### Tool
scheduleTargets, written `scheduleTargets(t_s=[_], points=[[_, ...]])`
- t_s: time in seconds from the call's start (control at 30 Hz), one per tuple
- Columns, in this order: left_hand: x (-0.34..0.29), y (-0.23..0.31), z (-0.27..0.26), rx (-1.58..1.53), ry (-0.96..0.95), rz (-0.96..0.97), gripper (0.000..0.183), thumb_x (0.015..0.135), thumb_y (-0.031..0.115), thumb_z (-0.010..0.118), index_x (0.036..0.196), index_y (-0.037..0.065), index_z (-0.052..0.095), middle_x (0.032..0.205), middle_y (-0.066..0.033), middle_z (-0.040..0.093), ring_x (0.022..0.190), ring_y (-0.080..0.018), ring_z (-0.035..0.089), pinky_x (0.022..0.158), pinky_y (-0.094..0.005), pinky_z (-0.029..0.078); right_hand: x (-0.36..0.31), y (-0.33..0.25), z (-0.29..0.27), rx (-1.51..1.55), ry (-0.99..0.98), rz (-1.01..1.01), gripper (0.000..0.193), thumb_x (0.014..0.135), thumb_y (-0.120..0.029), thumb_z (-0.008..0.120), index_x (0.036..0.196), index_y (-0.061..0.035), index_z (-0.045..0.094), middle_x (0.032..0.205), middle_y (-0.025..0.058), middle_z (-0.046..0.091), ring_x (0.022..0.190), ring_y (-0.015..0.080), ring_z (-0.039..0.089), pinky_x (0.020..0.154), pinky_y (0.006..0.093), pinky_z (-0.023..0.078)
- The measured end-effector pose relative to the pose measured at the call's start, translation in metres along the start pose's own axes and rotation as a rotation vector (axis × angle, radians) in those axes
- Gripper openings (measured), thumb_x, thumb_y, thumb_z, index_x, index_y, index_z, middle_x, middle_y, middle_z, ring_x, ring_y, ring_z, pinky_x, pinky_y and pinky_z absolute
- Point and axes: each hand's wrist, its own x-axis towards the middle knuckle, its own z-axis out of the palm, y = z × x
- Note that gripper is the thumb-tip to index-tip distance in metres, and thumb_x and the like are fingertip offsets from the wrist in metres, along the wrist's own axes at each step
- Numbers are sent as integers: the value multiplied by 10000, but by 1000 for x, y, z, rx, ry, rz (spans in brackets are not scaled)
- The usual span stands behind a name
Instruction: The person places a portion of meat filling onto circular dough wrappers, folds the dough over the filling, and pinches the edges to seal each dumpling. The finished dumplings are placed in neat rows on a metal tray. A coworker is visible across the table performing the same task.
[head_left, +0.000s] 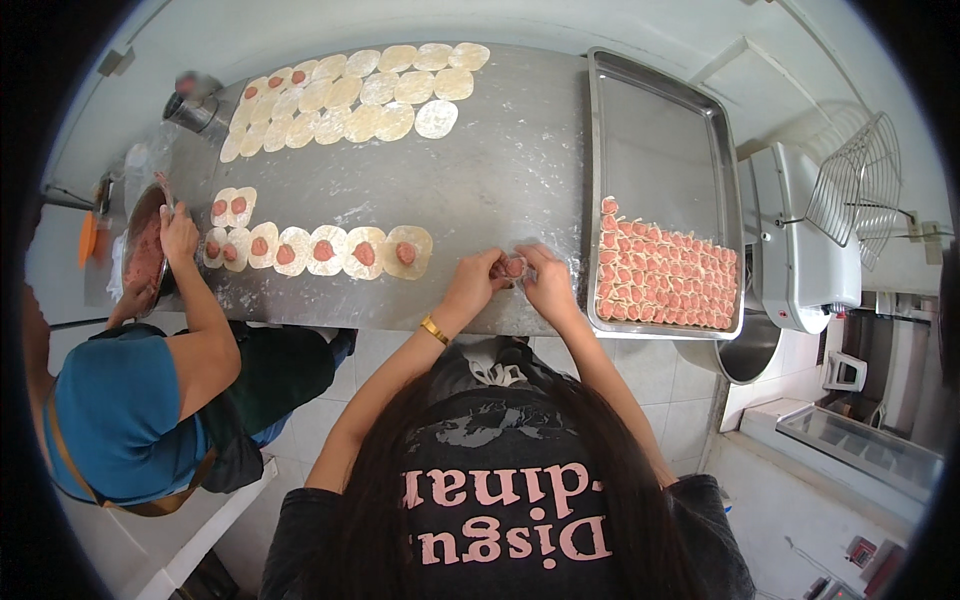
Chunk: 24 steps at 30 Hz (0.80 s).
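Above the near edge of the steel table, my left hand (480, 275) and my right hand (548, 280) meet around one small open-topped dumpling (515, 267), pink meat showing in its middle. Fingers of both hands are closed on its wrapper and partly hide it. To the left, a row of round dough wrappers (365, 253), each bearing a dab of meat filling (405, 252), lies flat on the floured surface. At my right stands a deep metal tray (660, 110), its near half packed with rows of finished dumplings (665, 275).
Overlapping wrappers (345, 92), mostly bare, cover the far left of the steel table (510, 150). A co-worker in a blue shirt (130, 410) tilts a bowl of meat (148, 240) at the left end. A white machine (800, 240) and a wire rack (850, 190) stand beyond the tray.
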Motion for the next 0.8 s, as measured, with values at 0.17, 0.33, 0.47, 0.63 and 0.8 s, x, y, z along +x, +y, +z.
scheduleTargets(t_s=[0.17, 0.33, 0.47, 0.63, 0.8], points=[[0, 1, 3, 55, 42, 38, 233, 718, 36, 715, 918, 11, 598, 811, -136, 664, 734, -244, 670, 662, -321, 521, -2, -3, -1, 6, -70, 91, 373, 639, 100, 600, 995, -6, 632, 909, 147, 619, 774, 308, 626, 666, 352, 515], [2, 3, 4, 98, 16, -5, 249, 716, 50, 724, 924, 15, 592, 785, -137, 660, 717, -254, 665, 648, -326, 517, -1, 0, -3, 95, -64, 91, 310, 650, 103, 587, 942, 8, 633, 897, 164, 614, 808, 351, 615, 692, 385, 504], [4, 2, 8, 50, 46, -19, 243, 718, 43, 726, 917, 9, 590, 783, -137, 663, 725, -248, 669, 659, -321, 523, -1, 2, -2, 39, -46, 117, 342, 639, 113, 616, 967, 16, 633, 920, 151, 623, 745, 300, 646, 667, 334, 532], [10, 0, 8, 19, 39, -46, 263, 715, 33, 729, 933, -1, 586, 803, -139, 668, 747, -238, 676, 668, -316, 527, 3, 10, -4, 63, -93, 141, 346, 642, 116, 617, 972, 14, 633, 921, 164, 622, 748, 292, 657, 655, 326, 539], [9, 1, 8, 33, 62, 9, 290, 709, 8, 726, 959, -6, 580, 813, -134, 665, 757, -230, 676, 678, -311, 527, 5, 9, 1, 45, -71, 150, 364, 628, 113, 630, 977, 8, 634, 925, 172, 619, 772, 306, 655, 669, 334, 535]])
